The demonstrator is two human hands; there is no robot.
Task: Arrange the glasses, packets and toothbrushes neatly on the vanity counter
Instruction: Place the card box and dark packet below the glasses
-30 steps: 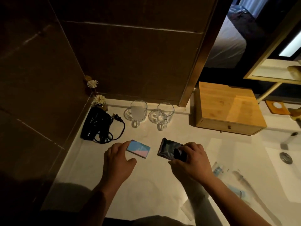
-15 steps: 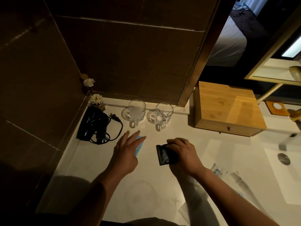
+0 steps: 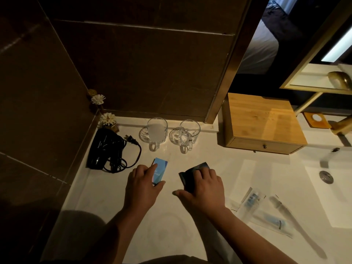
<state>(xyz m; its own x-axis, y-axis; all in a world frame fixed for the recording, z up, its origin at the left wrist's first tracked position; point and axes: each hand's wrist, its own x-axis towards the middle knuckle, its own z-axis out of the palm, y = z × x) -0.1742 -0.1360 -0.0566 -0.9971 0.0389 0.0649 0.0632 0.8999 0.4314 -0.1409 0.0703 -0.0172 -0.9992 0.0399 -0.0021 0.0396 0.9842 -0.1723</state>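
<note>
The blue packet point(image 3: 159, 172) on the table point(image 3: 106, 189) carries pale lettering down its face; only the tail of one word, something like "…KAGE", can be made out, and the left hand point(image 3: 142, 184) covers the start of it. The black hair dryer point(image 3: 103, 147) has a small line of light print on its body, too tiny to read. The wrapped toothbrush point(image 3: 251, 200) shows blue markings through its sleeve, blurred beyond reading. No lettering is legible on the dark packet point(image 3: 190, 175).
</note>
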